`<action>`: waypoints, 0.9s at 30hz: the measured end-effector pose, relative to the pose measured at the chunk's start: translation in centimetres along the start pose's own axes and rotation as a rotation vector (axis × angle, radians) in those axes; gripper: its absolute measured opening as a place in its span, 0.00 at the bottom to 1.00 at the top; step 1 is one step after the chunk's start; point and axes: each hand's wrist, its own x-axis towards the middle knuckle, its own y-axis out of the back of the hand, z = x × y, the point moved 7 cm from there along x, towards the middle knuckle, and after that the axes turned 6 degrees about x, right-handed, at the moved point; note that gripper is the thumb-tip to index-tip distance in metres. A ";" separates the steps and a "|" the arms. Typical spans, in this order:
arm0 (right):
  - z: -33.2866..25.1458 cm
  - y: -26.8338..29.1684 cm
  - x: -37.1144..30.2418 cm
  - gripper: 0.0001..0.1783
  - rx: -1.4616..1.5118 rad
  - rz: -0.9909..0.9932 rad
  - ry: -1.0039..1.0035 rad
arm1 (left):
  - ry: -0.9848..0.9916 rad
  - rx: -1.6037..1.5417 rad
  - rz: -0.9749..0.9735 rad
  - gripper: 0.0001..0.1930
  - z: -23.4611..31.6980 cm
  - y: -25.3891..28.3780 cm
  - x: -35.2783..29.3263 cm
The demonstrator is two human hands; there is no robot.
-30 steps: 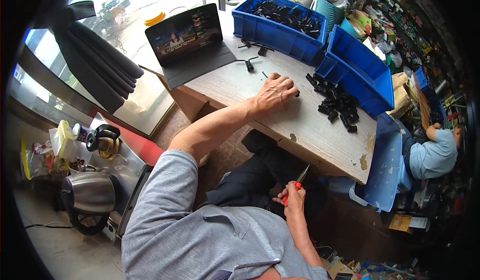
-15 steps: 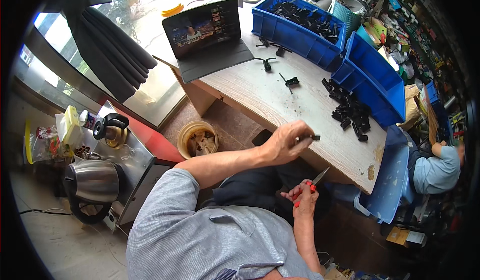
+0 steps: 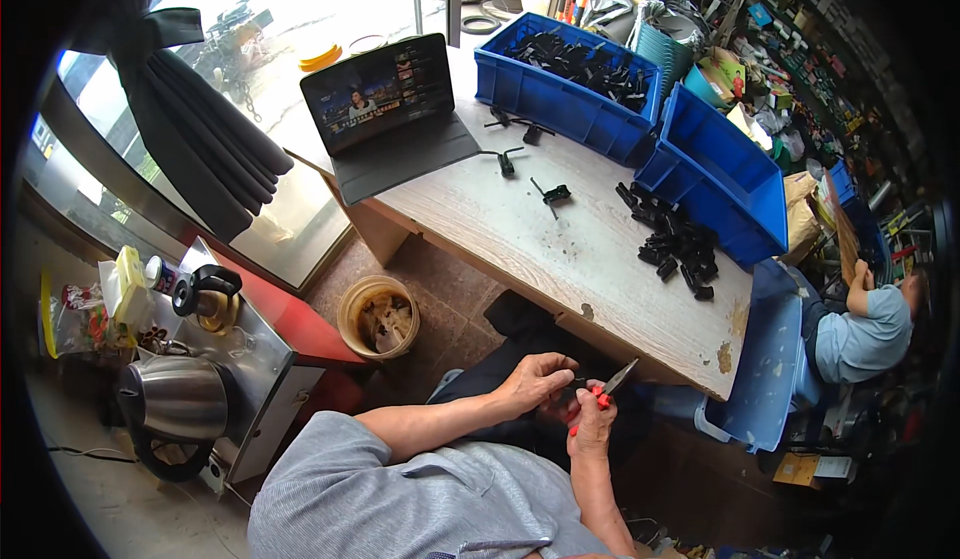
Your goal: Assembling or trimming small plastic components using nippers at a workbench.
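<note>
In front of my body, below the table's near edge, my two hands are close together. My left hand (image 3: 538, 383) is closed, fingertips pinched around a small dark part (image 3: 577, 385), mostly hidden by the fingers. My right hand (image 3: 592, 427) is wrapped around a red-handled tool (image 3: 603, 396) with a pointed metal tip aimed up and to the right. Whether it is scissors or pliers I cannot tell. On the table lie a pile of small black plastic parts (image 3: 672, 239) and a few black pieces with thin rods (image 3: 552, 194).
A blue bin (image 3: 560, 97) full of black parts and a second blue bin (image 3: 722, 184) line the table's far side. A tablet (image 3: 385, 109) stands at its left end. A bucket (image 3: 350, 331) is on the floor, a kettle (image 3: 185, 399) at left. Another person (image 3: 868, 334) sits at right.
My left hand has come down from over the table edge to beside my right hand, bringing the small dark part. The right hand keeps the red-handled tool. The whole view has shifted slightly.
</note>
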 end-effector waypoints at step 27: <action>1.8 -1.1 -0.5 0.04 -0.042 -0.053 -0.151 | 0.355 -0.198 0.062 0.08 -3.2 -0.1 -0.1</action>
